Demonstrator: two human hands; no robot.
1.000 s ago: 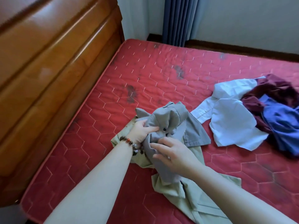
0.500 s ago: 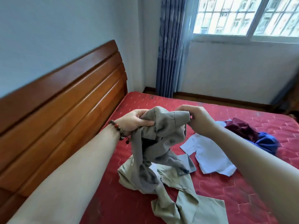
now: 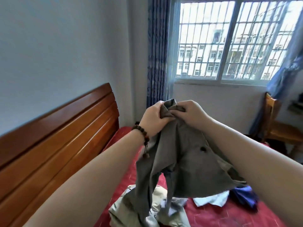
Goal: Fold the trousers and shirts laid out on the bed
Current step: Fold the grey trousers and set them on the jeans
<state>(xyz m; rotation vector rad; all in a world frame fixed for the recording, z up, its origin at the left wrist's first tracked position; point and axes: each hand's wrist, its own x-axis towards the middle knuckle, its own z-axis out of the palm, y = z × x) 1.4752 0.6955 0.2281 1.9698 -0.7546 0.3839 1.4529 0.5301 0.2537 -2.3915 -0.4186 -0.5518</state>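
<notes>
Hands meet high in front of us, close together, both gripping the top edge of the grey shirt (image 3: 183, 163). Our left hand (image 3: 153, 118) has its fingers curled round a bunched fold of the cloth, and our right hand (image 3: 191, 113) pinches the same edge just beside it, thumb and fingers closed on the fabric. A small peak of the cloth sticks up between the two hands. From that grip the grey shirt hangs straight down below both hands and between our forearms, with a dark button showing on its front. Its lower part trails onto the khaki garment (image 3: 131, 208), which lies crumpled on the bed (image 3: 229, 215) well below our left hand. Below our right forearm we see the white shirt (image 3: 211, 199) lying on the red mattress, and just beyond it, further to the right, the blue garment (image 3: 244, 196). A beaded bracelet (image 3: 142, 133) circles our left wrist, its tassel hanging down beside the grey cloth. To the left of our left arm runs the wooden headboard (image 3: 57, 136). Beyond the hands are the blue curtain (image 3: 157, 51) and the barred window (image 3: 229, 40), and off to the right of our right arm stands a wooden chair (image 3: 278, 126).
</notes>
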